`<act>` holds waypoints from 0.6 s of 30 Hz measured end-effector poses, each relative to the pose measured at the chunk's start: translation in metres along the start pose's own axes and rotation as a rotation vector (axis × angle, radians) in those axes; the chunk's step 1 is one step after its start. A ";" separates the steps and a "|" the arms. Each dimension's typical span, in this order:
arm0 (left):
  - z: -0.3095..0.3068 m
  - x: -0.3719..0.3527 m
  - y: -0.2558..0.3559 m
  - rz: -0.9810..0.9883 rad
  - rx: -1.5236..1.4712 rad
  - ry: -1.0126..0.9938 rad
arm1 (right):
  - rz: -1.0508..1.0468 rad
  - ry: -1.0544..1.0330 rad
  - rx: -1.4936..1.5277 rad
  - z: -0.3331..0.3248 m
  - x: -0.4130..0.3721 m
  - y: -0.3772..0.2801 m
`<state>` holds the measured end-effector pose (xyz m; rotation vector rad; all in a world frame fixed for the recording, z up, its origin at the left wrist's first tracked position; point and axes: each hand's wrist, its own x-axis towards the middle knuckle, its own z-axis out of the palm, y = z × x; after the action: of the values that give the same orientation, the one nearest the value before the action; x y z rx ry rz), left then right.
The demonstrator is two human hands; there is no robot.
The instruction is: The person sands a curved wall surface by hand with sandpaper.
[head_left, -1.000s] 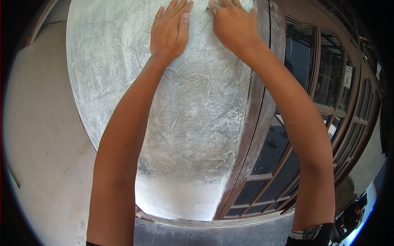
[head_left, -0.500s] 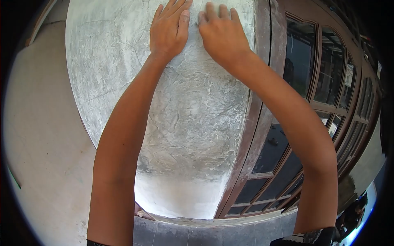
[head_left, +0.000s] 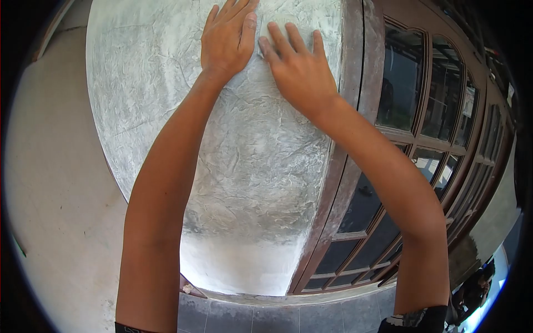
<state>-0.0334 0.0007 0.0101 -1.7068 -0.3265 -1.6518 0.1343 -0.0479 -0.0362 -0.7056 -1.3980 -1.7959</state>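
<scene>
Both arms reach up to a grey-white wall panel point(head_left: 261, 161) whose surface is creased and wrinkled. My left hand point(head_left: 229, 41) lies flat against its upper part, fingers stretched out, with the fingertips cut off by the top edge of the view. Just to the right, my right hand point(head_left: 302, 69) rests on the same surface with its fingers spread. Neither hand holds anything. The lower strip of the panel is smoother and whiter than the rest.
A brown wooden frame point(head_left: 332, 205) borders the panel on the right, beside a wooden door with glass panes point(head_left: 400, 77). To the left is a plain beige wall point(head_left: 61, 166). Dark grey floor tiles point(head_left: 275, 321) run along the bottom. A person point(head_left: 474, 288) shows at the lower right edge.
My right hand has slid slightly down, and its fingers have spread and straightened. The left hand stays almost in place.
</scene>
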 end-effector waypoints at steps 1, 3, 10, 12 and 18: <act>-0.001 0.000 0.002 0.003 -0.001 0.003 | 0.030 0.072 0.123 0.006 0.012 0.018; -0.004 0.000 0.004 0.002 -0.002 -0.007 | 0.215 -0.060 0.158 0.009 0.054 0.045; -0.003 -0.002 -0.001 0.034 -0.001 0.023 | 0.030 -0.144 -0.055 -0.010 -0.012 0.002; -0.003 -0.002 0.000 0.029 -0.010 0.001 | 0.083 -0.036 0.041 0.003 0.004 0.021; -0.001 -0.002 -0.002 0.026 0.008 0.001 | 0.124 -0.293 -0.124 -0.016 0.022 0.006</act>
<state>-0.0355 0.0018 0.0087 -1.6975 -0.3087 -1.6311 0.1268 -0.0691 -0.0191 -1.1340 -1.4008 -1.7437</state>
